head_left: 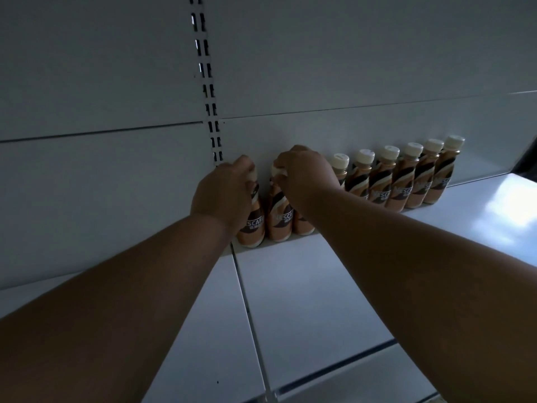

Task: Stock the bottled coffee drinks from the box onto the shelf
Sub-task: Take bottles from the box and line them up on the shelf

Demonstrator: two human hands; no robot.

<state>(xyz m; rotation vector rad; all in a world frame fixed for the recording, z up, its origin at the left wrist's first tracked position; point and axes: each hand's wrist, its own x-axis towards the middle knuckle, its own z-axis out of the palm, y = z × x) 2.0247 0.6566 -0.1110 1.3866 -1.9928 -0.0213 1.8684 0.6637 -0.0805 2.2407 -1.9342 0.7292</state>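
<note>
White shelf (pixel 305 286), upright coffee bottles (pixel 406 181), each hand (pixel 223 196) (pixel 305 173) gripping one.

A pale grey back panel (pixel 319 68) fills most of the view, split by thin horizontal seams. A slotted upright strip (pixel 207 82) runs down it left of centre, with paired dark slots along its length. Below lies the white shelf (pixel 305 286), made of boards divided by narrow dark gaps. The light is dim overall, with a bright patch of glare (pixel 505 210) on the shelf's right end. A dark corner shows at the far right edge.
</note>
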